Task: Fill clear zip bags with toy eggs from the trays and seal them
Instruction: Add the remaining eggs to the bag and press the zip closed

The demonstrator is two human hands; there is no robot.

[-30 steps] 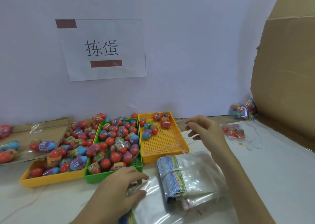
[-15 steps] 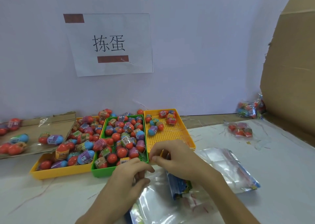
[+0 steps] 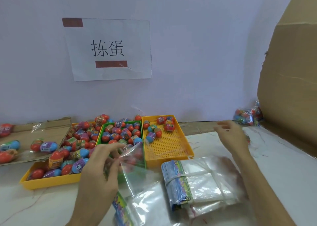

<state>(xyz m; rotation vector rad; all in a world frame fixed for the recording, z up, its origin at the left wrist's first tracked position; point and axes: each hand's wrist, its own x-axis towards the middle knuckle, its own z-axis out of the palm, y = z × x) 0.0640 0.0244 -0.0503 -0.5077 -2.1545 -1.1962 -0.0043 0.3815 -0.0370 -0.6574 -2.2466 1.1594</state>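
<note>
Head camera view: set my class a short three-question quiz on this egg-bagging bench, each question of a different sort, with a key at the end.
1. True or false: the right hand holds a toy egg.
2. The left hand pinches: A) an egg; B) a clear zip bag; C) the paper sign.
3. Short answer: what colour is the middle tray, between the left yellow tray and the right yellow tray?
Key: 1 false; 2 B; 3 green.
</note>
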